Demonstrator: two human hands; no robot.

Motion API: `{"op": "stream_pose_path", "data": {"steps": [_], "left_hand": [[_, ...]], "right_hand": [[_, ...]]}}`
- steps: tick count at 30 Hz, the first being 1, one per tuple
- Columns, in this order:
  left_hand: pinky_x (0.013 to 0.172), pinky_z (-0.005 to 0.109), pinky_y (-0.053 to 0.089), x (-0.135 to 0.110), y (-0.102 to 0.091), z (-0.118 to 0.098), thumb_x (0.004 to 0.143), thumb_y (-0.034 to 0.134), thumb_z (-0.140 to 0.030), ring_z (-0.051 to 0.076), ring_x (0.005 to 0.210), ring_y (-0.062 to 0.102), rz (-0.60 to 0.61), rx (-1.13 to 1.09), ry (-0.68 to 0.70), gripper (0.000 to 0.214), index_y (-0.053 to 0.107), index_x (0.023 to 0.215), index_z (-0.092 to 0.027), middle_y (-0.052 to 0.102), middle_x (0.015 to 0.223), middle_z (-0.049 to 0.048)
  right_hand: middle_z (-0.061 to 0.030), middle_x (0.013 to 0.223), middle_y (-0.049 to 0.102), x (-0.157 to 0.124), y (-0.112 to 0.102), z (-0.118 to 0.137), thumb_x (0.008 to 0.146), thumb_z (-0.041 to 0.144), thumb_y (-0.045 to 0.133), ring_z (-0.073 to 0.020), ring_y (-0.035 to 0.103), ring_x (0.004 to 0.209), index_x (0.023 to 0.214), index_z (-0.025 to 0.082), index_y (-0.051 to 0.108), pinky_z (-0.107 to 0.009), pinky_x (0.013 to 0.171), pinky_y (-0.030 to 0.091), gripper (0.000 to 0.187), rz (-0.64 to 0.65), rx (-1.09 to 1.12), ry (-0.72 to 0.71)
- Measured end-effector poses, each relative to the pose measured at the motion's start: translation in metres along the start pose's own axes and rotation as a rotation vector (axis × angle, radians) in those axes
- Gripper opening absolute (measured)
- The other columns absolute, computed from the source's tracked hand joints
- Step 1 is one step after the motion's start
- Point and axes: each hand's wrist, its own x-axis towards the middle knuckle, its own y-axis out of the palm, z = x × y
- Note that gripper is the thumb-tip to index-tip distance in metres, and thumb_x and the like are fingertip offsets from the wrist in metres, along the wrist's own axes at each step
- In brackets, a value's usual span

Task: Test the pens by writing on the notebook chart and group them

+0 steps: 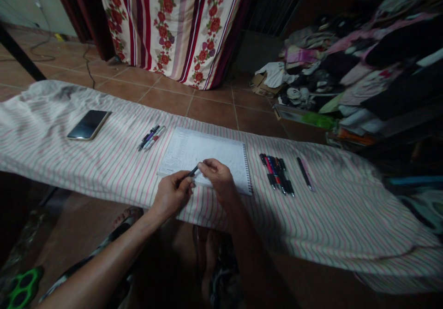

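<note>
Both my hands meet over the near edge of a spiral notebook (211, 150), its pages marked with faint writing. My left hand (175, 190) pinches one end of a dark pen (194, 171). On the pen's other end, the fingers of my right hand (218, 175) are closed. Left of the notebook lies a small group of pens (151, 138), some dark and some white. To its right several black, red and blue pens (277, 174) lie side by side. A single black pen (304, 173) rests farther right.
A smartphone (89, 125) lies at the left on the striped cloth (121, 157) covering the long table. Beyond it hangs a floral curtain (166, 27). Piled clothes (321, 64) and a cardboard box (263, 86) occupy the floor at the right. A green object (26, 288) is at the lower left.
</note>
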Motion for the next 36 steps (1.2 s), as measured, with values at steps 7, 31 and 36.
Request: {"op": "stream_pose_path", "data": {"steps": [7, 31, 36], "left_hand": [[0.050, 0.022, 0.040, -0.001, 0.004, -0.010, 0.072, 0.061, -0.034, 0.009, 0.050, 0.051, 0.023, -0.139, -0.072, 0.027, 0.064, 0.088, -0.013, 0.060, 0.062, -0.0004], [0.049, 0.023, 0.040, -0.003, 0.003, -0.020, 0.070, 0.062, -0.035, 0.010, 0.047, 0.051, 0.083, -0.123, -0.144, 0.026, 0.065, 0.081, -0.011, 0.060, 0.055, 0.0011], [0.056, 0.025, 0.045, -0.002, 0.001, -0.009, 0.076, 0.057, -0.034, 0.013, 0.054, 0.057, 0.025, 0.000, -0.054, 0.027, 0.069, 0.085, -0.013, 0.065, 0.063, 0.0032]], "right_hand": [[0.0024, 0.070, 0.055, -0.004, -0.003, 0.004, 0.067, 0.039, 0.069, -0.0078, 0.046, 0.059, 0.095, 0.020, 0.067, -0.023, 0.058, 0.036, 0.034, 0.127, 0.127, 0.072], [0.0013, 0.066, 0.060, -0.001, -0.009, 0.004, 0.062, 0.035, 0.072, -0.0091, 0.043, 0.060, 0.077, 0.020, 0.073, -0.025, 0.061, 0.034, 0.021, 0.100, 0.082, 0.038], [-0.0006, 0.072, 0.064, -0.001, -0.006, 0.003, 0.062, 0.037, 0.072, -0.0112, 0.048, 0.065, 0.076, 0.020, 0.073, -0.026, 0.064, 0.036, 0.021, 0.055, 0.027, -0.008]]}}
